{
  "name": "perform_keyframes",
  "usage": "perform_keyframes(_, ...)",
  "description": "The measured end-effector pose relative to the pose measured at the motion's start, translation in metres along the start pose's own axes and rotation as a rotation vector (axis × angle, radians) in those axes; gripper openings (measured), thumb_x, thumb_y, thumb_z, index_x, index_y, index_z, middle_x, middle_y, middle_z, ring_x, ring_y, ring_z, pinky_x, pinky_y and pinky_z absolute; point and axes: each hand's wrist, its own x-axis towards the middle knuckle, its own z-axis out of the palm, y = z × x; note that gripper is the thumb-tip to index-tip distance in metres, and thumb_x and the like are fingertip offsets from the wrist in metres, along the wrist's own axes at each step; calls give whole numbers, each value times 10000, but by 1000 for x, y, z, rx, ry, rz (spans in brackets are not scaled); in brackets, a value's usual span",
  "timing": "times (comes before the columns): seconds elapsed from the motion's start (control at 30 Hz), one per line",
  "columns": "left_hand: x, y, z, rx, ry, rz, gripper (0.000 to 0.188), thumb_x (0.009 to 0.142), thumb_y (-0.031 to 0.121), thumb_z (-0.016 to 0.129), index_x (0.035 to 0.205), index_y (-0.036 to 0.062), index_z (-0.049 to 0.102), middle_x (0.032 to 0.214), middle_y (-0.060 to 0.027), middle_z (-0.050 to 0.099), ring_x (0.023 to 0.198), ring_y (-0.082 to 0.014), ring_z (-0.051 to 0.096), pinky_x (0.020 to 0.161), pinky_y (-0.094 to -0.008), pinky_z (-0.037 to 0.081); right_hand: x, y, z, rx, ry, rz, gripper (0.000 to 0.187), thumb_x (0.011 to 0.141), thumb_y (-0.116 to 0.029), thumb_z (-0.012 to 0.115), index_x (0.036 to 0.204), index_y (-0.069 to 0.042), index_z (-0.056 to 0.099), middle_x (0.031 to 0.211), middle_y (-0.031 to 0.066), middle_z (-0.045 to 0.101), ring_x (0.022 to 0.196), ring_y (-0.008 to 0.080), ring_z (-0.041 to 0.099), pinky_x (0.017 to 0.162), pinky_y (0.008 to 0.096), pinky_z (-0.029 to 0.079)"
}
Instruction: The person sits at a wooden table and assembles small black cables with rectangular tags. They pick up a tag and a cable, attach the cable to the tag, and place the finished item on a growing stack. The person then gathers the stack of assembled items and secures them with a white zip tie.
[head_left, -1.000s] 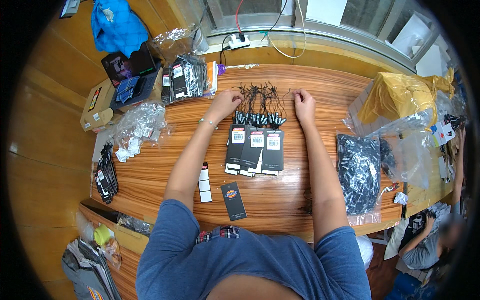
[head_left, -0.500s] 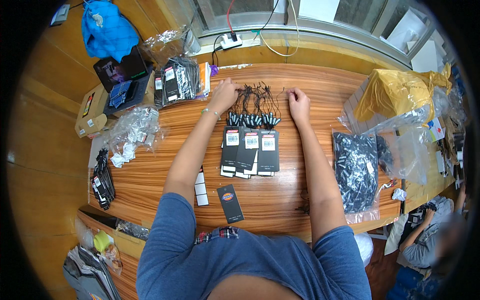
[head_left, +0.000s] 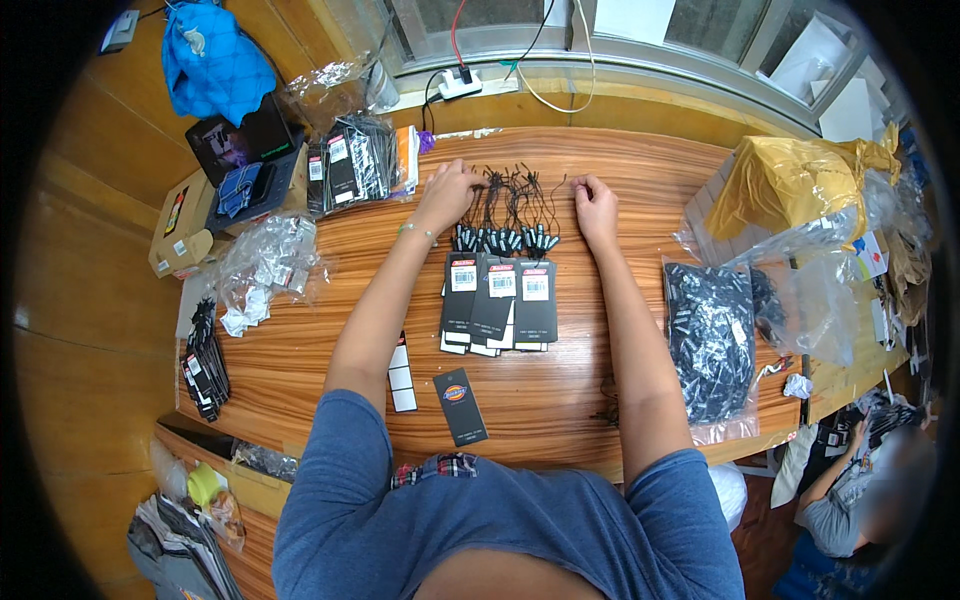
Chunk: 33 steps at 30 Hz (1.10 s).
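Black hang tags (head_left: 537, 315) with white and red stickers lie in three overlapping stacks at the middle of the table. Their black strings (head_left: 515, 195) fan out away from me, with small dark plastic fasteners (head_left: 505, 240) bunched above the tags. My left hand (head_left: 447, 198) is closed at the left side of the strings, fingertips on a string end. On the other side, my right hand (head_left: 597, 208) is closed, thumb and forefinger pressed together beside the rightmost string's tip; whether it holds that string is too small to tell. A single black tag (head_left: 460, 408) lies nearer me.
A strip of white labels (head_left: 402, 378) lies by my left forearm. To the right sits a clear bag of black string fasteners (head_left: 710, 345), with yellow wrapping (head_left: 790, 190) behind. More tags (head_left: 205, 365) and bagged tags (head_left: 355, 165) are at left. A co-worker (head_left: 850, 490) sits lower right.
My hands stay almost in place beside the strings; the left fingers shift slightly. The tags have not moved. At the lower right the co-worker's arm and the cloth there have shifted.
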Motion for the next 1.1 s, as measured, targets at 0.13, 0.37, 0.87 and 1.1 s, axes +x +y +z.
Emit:
perform_keyframes(0.13, 9, -2, 4, -21, -5, 7, 272, 751, 51, 502, 944, 168, 653, 952, -101, 523, 972, -275, 479, 856, -375, 382, 1, 2, 1, 2, -2, 11, 135, 773, -89, 518, 825, -28, 626, 765, 161, 613, 704, 279, 591, 656, 343, 461)
perform_keyframes(0.37, 23, -26, 30, -274, 2, 10, 233, 760, 81, 526, 950, 143, 645, 921, -109, 533, 903, -284, 510, 809, -375, 417, -1, -6, 1, -3, -21, 53, 133, 769, -84, 519, 824, -28, 627, 762, 160, 613, 689, 273, 592, 643, 340, 460)
perform_keyframes(0.87, -24, -6, -12, -11, -266, -334, 420, 801, 350, 554, 864, -60, 620, 858, -254, 605, 818, -353, 590, 746, -399, 454, -1, -1, -1, 21, 4, -17, 136, 772, -94, 522, 820, -28, 631, 730, 164, 609, 658, 257, 586, 628, 336, 456)
perform_keyframes(1.1, 1, 29, 2, 29, -263, -335, 512, 792, 429, 519, 824, -69, 633, 926, -250, 599, 912, -368, 565, 825, -404, 437, -3, -9, -4, 62, 12, -20, 146, 774, -90, 512, 830, -22, 629, 743, 168, 612, 676, 271, 589, 642, 345, 458)
